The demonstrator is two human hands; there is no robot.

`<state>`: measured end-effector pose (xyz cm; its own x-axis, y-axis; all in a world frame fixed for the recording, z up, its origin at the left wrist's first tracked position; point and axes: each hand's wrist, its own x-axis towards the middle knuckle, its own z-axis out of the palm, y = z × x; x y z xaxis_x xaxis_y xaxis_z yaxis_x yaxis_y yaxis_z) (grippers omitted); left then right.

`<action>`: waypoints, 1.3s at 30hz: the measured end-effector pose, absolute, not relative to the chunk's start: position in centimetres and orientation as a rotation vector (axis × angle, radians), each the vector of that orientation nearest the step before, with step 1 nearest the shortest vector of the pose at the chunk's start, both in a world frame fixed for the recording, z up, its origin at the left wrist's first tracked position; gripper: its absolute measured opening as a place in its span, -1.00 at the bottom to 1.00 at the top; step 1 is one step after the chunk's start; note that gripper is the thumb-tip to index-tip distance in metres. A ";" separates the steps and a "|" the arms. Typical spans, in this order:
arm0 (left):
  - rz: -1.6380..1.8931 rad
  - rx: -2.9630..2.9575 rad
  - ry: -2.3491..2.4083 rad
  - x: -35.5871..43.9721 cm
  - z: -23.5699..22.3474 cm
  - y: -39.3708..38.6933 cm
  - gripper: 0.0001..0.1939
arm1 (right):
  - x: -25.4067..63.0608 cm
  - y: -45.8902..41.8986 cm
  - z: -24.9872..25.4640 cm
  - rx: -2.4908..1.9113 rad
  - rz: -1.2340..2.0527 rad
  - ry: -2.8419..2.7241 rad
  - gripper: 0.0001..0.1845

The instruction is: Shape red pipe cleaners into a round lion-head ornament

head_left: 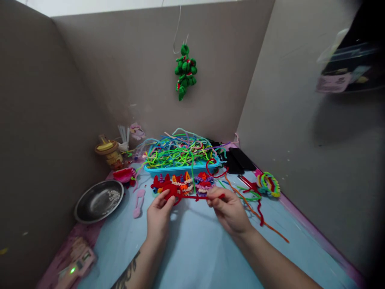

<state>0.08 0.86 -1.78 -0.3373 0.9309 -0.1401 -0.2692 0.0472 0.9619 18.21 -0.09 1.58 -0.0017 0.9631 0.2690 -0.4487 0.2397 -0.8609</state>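
My left hand (161, 210) is closed on a small red fuzzy piece (171, 192), thumb and fingers pinching its lower edge. From it a red pipe cleaner (192, 197) runs nearly level to my right hand (230, 210), which pinches it between thumb and forefinger; a short end pokes out past the fingers. Just behind lie several colourful pipe-cleaner figures: a red one with blue eyes (159, 181), an orange and cream one (183, 182), and a purple and red one (203, 182). The red piece partly covers the first two.
A blue tray (164, 171) heaped with pipe cleaners stands at the back. To the left are a metal bowl (87, 206), a pink flat clip (138, 204) and a pot (108, 152). Black phones (242, 159), loose stems and a multicoloured ring (268, 184) lie right. A green ornament (185, 72) hangs behind.
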 end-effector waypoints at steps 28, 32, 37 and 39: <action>1.170 1.144 0.995 0.3 0.1 -0.8 -0.66 | 16.5 0.8 -1.0 -0.896 1.539 -1.047 -0.72; 1.272 1.097 1.075 -0.4 0.5 -0.4 -0.61 | 17.0 1.1 -1.0 -0.878 1.393 -1.044 -0.68; 1.484 0.929 1.149 -0.8 0.1 0.2 -0.62 | 17.5 1.1 -1.0 -0.945 1.173 -1.276 -0.75; 1.424 0.850 1.012 -0.5 0.1 0.2 -0.57 | 17.4 0.9 -1.1 -0.994 1.116 -1.372 -0.80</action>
<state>-0.52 0.23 0.09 -0.1024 0.9936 -0.0480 -0.3722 0.0065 0.9281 17.44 0.91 -1.09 -0.0962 0.9713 0.2176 -0.0152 0.2172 -0.9760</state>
